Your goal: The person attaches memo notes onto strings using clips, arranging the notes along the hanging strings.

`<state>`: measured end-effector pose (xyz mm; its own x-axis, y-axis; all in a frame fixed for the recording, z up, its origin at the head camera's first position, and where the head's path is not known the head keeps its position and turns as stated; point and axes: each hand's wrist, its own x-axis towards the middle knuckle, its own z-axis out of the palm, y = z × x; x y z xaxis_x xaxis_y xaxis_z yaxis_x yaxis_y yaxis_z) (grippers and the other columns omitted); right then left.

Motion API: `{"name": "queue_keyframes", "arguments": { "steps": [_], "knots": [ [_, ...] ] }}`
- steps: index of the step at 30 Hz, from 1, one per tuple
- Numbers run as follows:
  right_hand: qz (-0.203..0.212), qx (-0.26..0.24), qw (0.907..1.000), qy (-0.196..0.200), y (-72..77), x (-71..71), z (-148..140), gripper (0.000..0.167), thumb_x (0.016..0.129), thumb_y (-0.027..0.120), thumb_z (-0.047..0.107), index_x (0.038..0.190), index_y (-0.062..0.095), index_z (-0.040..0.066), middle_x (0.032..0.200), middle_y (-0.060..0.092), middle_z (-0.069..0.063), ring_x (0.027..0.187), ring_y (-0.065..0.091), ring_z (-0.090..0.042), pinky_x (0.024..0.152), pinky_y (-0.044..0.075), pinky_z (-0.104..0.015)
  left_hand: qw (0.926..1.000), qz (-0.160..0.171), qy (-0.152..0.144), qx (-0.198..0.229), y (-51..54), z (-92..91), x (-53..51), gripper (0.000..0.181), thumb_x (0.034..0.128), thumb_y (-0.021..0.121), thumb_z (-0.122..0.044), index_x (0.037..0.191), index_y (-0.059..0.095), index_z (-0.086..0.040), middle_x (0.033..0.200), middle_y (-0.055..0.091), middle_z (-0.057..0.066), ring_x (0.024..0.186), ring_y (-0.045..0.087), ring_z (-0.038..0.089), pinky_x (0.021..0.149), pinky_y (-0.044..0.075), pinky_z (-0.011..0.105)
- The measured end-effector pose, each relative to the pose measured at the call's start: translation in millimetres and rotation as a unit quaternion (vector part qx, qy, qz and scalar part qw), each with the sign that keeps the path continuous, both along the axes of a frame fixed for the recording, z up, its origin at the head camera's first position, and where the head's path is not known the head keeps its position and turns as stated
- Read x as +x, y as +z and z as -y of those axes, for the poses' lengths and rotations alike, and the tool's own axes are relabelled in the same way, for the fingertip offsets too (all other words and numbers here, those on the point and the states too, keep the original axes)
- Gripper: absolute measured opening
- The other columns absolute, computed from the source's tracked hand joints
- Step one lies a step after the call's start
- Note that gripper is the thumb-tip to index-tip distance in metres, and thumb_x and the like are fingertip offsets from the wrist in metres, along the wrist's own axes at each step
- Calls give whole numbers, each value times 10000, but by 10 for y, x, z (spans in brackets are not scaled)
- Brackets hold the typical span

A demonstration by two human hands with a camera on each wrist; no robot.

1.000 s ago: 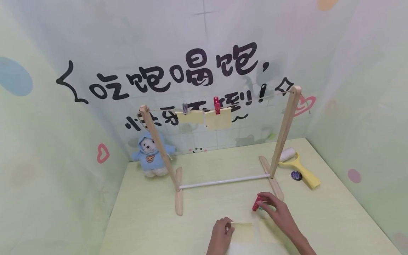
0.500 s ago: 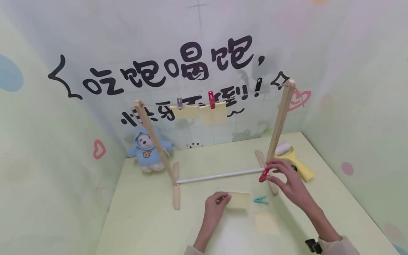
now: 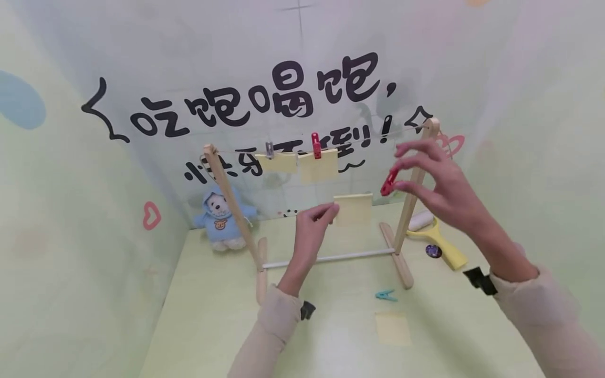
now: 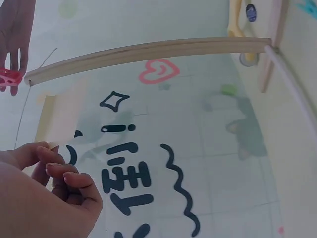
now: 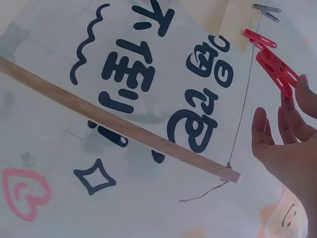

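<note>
My left hand (image 3: 312, 231) pinches a pale yellow sticky note (image 3: 354, 210) by its left edge, holding it upright below the string. In the left wrist view the thumb and a finger meet on the note (image 4: 59, 116). My right hand (image 3: 441, 181) holds a red clothespin (image 3: 389, 182) between thumb and fingertips, near the right post. The right wrist view shows this clothespin (image 5: 276, 69) apart from the string (image 5: 242, 106). On the string hang two more yellow notes, one under a grey clothespin (image 3: 270, 150), the other under a red clip (image 3: 316, 145).
A wooden stand has a left post (image 3: 231, 205), a right post (image 3: 411, 210) and a white crossbar (image 3: 350, 257). On the table lie a teal clothespin (image 3: 386, 295), another note (image 3: 393, 328), a yellow roller (image 3: 441, 241) and a dark disc (image 3: 433, 251). A plush toy (image 3: 222, 218) sits at left.
Both hands have risen from the table toward the string, the left carrying the note and the right the red clothespin. The teal clothespin and the other note stay on the table.
</note>
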<state>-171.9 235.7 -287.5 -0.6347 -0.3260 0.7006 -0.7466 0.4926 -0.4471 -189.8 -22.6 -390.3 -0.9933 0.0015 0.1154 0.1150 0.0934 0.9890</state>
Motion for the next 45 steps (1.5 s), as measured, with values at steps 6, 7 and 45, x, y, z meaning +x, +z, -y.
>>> {"name": "queue_keyframes", "arguments": {
  "steps": [6, 7, 45],
  "knots": [
    [-165, -92, 9998, -65, 366, -225, 122, 212, 896, 814, -132, 1093, 760, -73, 1354, 611, -142, 1288, 518, 21, 1194, 324, -374, 9971, -303, -229, 661, 391, -108, -185, 209, 1073, 737, -180, 1115, 828, 4, 716, 648, -44, 703, 533, 115, 638, 396, 215],
    [-206, -130, 9997, -86, 397, -266, 139, 204, 901, 816, -121, 1093, 760, -80, 1346, 617, -119, 1262, 527, 29, 1177, 336, -341, 9961, -342, -239, 772, 435, -121, -206, 209, 1072, 737, -166, 1115, 823, 19, 693, 647, -46, 670, 531, 106, 615, 390, 206],
    [-5, 610, 9980, -159, 628, -826, 486, 73, 959, 802, -53, 1020, 774, -80, 1251, 639, -216, 1324, 547, -418, 1217, 345, -566, 9885, -454, 35, 1440, 787, -363, -433, 206, 1056, 752, -124, 1176, 817, 30, 576, 628, -3, 464, 524, 70, 468, 383, 166]
  ]
}}
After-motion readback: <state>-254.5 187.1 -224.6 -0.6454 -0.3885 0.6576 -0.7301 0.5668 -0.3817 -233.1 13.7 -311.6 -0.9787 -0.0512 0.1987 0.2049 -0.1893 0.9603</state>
